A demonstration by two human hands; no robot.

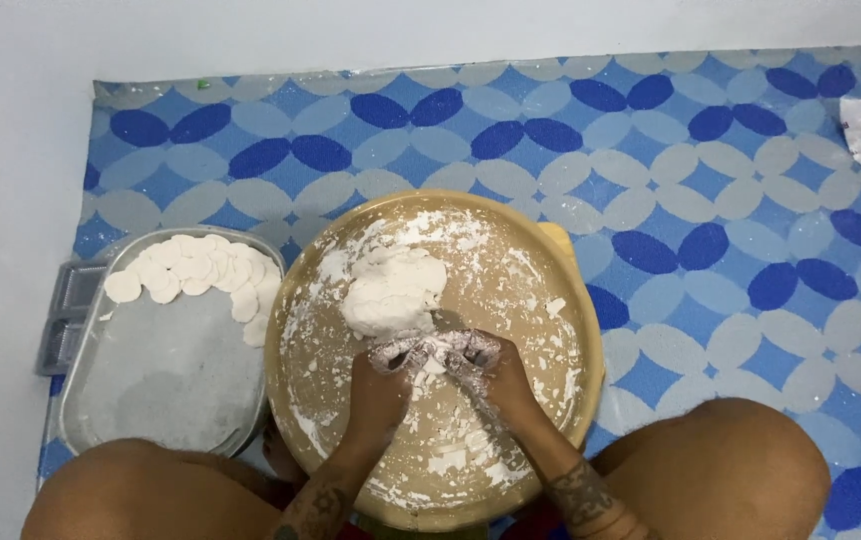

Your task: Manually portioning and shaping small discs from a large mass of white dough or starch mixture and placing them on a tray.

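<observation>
Both hands, left hand (390, 362) and right hand (470, 358), pinch a bit off the dough lump (392, 288), which looks soft, sticky, best grabbed at its near edge.

Blue patterned mat (710, 180), pale floor (10, 200)

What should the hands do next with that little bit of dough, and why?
Probably press the small piece flat into a round. Both hands, left hand and right hand, pinch it just below the big dough lump in the floury bowl, and the tray beside it already holds flat white discs.
</observation>
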